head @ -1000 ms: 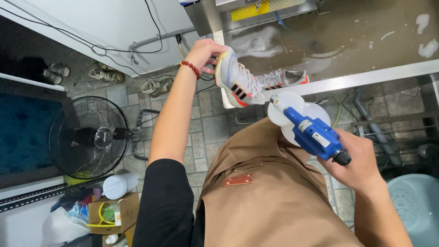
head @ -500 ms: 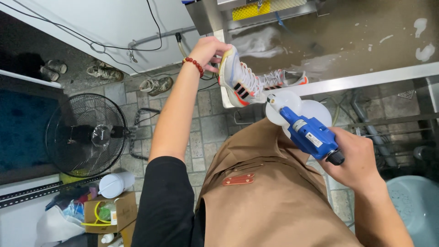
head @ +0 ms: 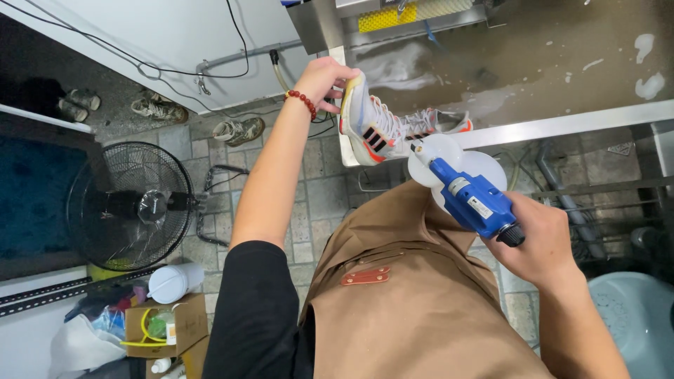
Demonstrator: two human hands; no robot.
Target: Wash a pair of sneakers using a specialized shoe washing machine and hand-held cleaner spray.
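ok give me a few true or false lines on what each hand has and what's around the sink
1. The left hand holds a white sneaker by its heel. True.
2. The right hand holds a red scrubbing brush. False: its grip is on a blue power tool with a white round head.
3. The sneaker is held at the edge of a sink of murky, foamy water. True.
4. A standing fan is on the tiled floor to the left. True.
5. The person wears a green apron. False: the apron is brown.
6. The left wrist is bare. False: it wears a red bead bracelet.
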